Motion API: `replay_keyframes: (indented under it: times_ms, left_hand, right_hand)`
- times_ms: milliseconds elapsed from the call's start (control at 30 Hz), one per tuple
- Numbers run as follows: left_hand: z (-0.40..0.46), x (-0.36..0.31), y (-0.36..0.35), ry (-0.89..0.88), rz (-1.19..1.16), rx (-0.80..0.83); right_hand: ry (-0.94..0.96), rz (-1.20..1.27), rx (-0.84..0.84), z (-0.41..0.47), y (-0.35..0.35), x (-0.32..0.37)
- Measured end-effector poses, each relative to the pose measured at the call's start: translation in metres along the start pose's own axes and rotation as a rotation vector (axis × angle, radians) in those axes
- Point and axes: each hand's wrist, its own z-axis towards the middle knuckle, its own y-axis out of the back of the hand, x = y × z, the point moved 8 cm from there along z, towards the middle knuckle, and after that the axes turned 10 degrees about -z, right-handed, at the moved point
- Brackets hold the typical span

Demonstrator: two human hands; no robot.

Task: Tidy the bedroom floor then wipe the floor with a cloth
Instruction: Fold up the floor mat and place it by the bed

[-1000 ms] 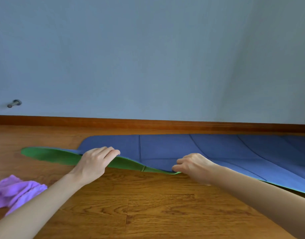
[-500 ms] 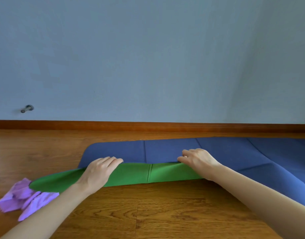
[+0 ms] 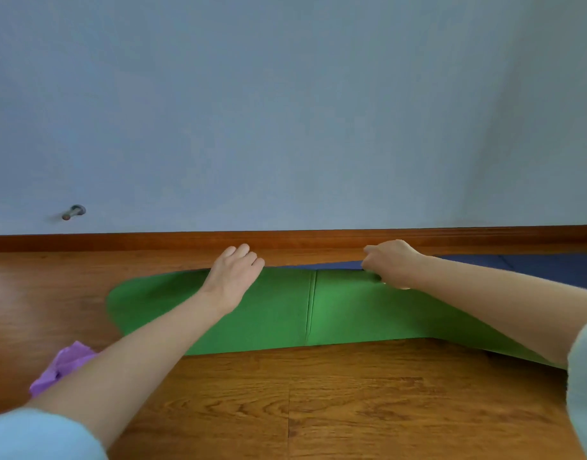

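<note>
Head view, item: yoga mat point(image 3: 345, 310), green underside up, its end folded over the blue face near the skirting board point(image 3: 318, 239), on the wooden floor point(image 3: 318, 410). My left hand point(image 3: 234, 275) curls its fingers over the far folded edge; my right hand point(image 3: 390, 263) pinches the same edge. Handling: I judge both hands should advance level, so the fold lands square. Purple cloth point(image 3: 64, 368): beside my left forearm, unused.
</note>
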Motion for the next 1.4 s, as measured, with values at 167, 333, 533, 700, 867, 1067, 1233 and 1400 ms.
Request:
replay_keyframes:
  times_ms: [167,333,533,700,867,1067,1233,1400]
  left_hand:
    - [0.026,0.006,0.003,-0.060,0.077,-0.055]
    - [0.067,0.026,-0.021,0.030,0.120,-0.050]
    - [0.118,0.063,-0.081,0.197,0.116,0.073]
    - [0.118,0.075,-0.127,0.318,0.154,0.151]
    - [0.113,0.072,-0.154,0.384,0.039,0.166]
    - [0.106,0.071,-0.178,0.430,-0.139,0.129]
    - [0.092,0.013,-0.230,0.471,-0.400,-0.019]
    - [0.049,-0.054,-0.275,0.332,-0.501,-0.007]
  right_hand:
    - [-0.230,0.310,-0.074,0.025,-0.013,-0.034]
    - [-0.292,0.333,-0.235,0.085,-0.022,-0.058]
    - [-0.326,0.327,-0.443,0.142,-0.055,-0.059]
    - [-0.250,0.289,-0.423,0.173,-0.062,-0.051]
    - [-0.219,0.282,-0.396,0.180,-0.064,-0.038]
    - [-0.181,0.209,-0.307,0.186,-0.062,-0.034]
    - [-0.222,0.102,-0.315,0.200,-0.066,-0.043]
    - [-0.285,0.092,-0.328,0.216,-0.102,-0.024]
